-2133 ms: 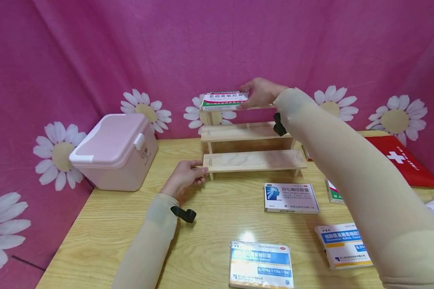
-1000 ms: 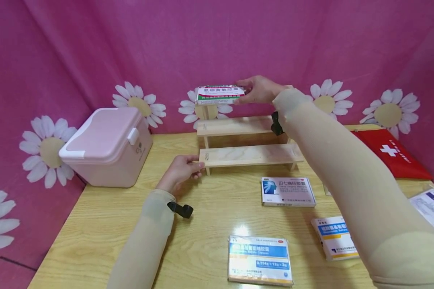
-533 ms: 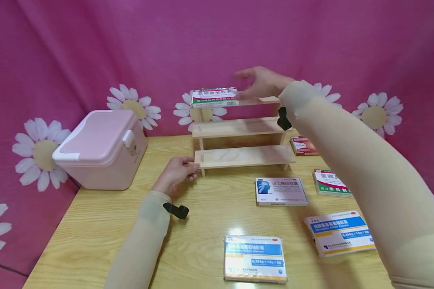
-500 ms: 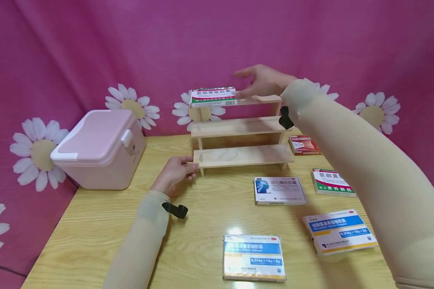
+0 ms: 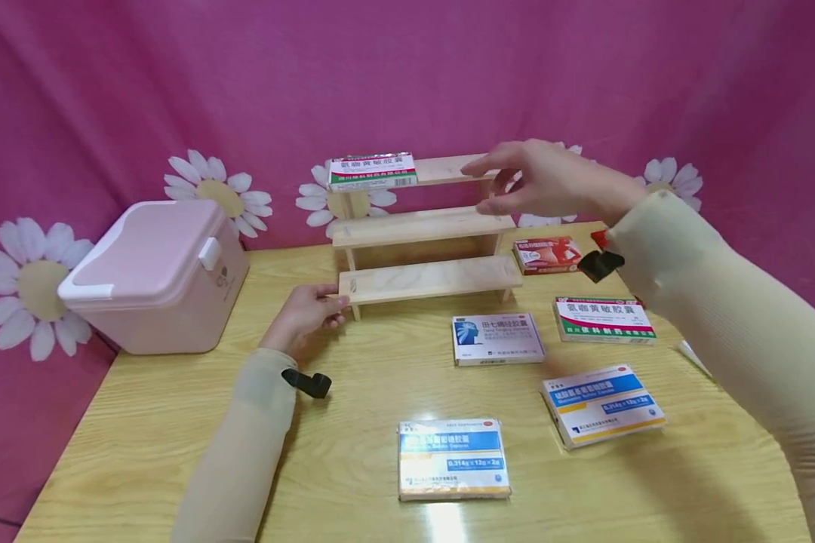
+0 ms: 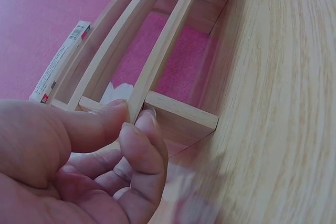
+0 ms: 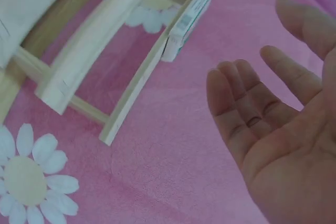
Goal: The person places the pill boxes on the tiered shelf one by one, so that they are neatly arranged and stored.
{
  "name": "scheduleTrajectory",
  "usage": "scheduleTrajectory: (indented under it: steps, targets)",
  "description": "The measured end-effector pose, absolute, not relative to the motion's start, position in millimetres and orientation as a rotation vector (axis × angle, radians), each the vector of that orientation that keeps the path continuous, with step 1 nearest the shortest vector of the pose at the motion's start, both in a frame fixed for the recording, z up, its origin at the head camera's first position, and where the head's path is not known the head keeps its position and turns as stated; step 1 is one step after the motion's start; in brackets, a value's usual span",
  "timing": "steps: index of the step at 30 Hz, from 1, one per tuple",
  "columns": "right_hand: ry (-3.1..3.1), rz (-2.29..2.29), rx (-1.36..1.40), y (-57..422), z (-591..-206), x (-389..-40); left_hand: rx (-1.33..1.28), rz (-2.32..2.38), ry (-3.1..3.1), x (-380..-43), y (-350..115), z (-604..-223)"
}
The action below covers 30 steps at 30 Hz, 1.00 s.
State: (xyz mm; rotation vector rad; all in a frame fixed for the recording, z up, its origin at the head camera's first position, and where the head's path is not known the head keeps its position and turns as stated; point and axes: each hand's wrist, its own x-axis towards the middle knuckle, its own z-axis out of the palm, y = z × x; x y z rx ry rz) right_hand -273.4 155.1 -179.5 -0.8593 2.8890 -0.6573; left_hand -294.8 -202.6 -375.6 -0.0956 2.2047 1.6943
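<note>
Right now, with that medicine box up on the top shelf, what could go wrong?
The medicine box sits at the left end of the top shelf, so a knock might tip it off. The left fingers pinch the left corner of the bottom shelf; a tug there could shift the whole wooden stand. The right fingers, empty and near the wooden stand, might bump it in passing.

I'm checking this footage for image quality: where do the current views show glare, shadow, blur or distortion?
Head view: bright glare on the table just below the nearest blue-and-white box, a soft shadow beside the right sleeve; left wrist view: dimmer, a smeared patch low down, right of the left hand, boards of the wooden shelf bowed; right wrist view: boards bowed too.
</note>
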Motion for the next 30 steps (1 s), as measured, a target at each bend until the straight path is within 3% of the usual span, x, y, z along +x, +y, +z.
scheduleTrajectory:
  steps: [13,21,30]
  targets:
    - [2.894,-0.724,-1.017,166,-256,-173,-0.1,1.701,2.203,-296,-201,-375]
    - [2.785,-0.715,-0.847,159,-303,-120,-0.106,1.691,2.2,-296,-201,-374]
    - [2.781,-0.562,-0.751,136,-354,-85,-0.081,1.692,2.218,-293,-201,-373]
